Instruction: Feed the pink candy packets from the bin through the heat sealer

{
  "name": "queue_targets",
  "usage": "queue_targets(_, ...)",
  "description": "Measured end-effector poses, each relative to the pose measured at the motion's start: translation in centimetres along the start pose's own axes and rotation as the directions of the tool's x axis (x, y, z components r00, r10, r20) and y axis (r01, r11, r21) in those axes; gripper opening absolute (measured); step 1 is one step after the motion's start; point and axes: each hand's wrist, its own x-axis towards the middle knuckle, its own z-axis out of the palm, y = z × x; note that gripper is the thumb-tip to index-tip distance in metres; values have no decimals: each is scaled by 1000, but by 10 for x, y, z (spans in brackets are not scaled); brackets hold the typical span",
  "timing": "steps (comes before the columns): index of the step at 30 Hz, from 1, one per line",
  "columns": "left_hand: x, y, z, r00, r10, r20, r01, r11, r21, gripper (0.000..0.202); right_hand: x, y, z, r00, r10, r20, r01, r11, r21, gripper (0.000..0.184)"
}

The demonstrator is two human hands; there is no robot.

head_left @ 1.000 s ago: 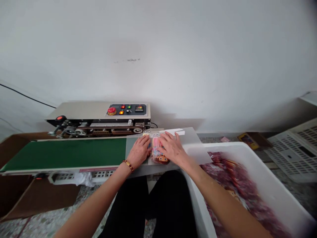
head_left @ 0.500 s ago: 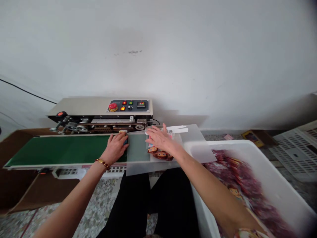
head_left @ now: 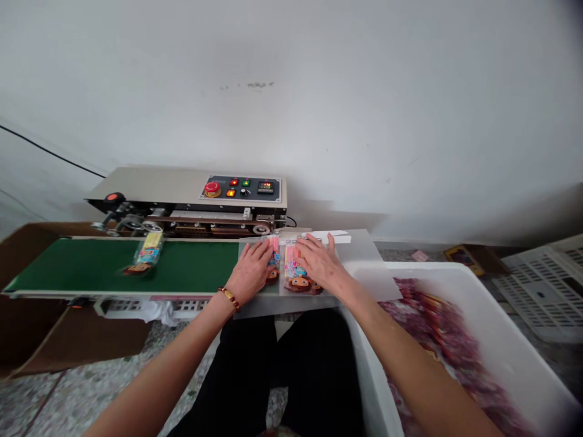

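Note:
My left hand lies over the left edge of a clear packet on a translucent sheet, its fingers extended flat. Inside that packet are pink sticks and a brown-haired cartoon head. Close by on the right, my right hand rests with spread fingers on similar packets, which overlap; their exact number is hidden. Another packet, with yellow sticks, lies on the green conveyor belt with its top edge at the rollers of the sealing machine.
A white foam bin full of reddish packets stands at the right, against the sheet. Cardboard sits below the belt on the left. White crates stand far right. The wall is just behind the machine.
My left hand has moved right, from the belt onto a packet on the sheet. The packet with yellow sticks now shows farther left on the belt. My right hand has shifted slightly right.

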Motion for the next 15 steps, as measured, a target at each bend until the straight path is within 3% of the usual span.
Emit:
queue_targets(5,-20,-46,-18,999,-33,17,33,999,18,40,19,-7,3,998,-56,5,56,998,19,32)
queue_targets(9,-32,-71,-31,981,-189,-47,193,976,100,34,42,-18,7,994,-111,11,111,992,56,30)
queue_targets(11,-29,-65,-33,977,-189,-101,197,978,72,33,47,-21,8,995,-100,2,99,993,68,31)
queue_targets(15,-5,-25,-22,996,36,-82,-47,989,-137,39,32,-14,3,999,-37,-38,40,997,65,36)
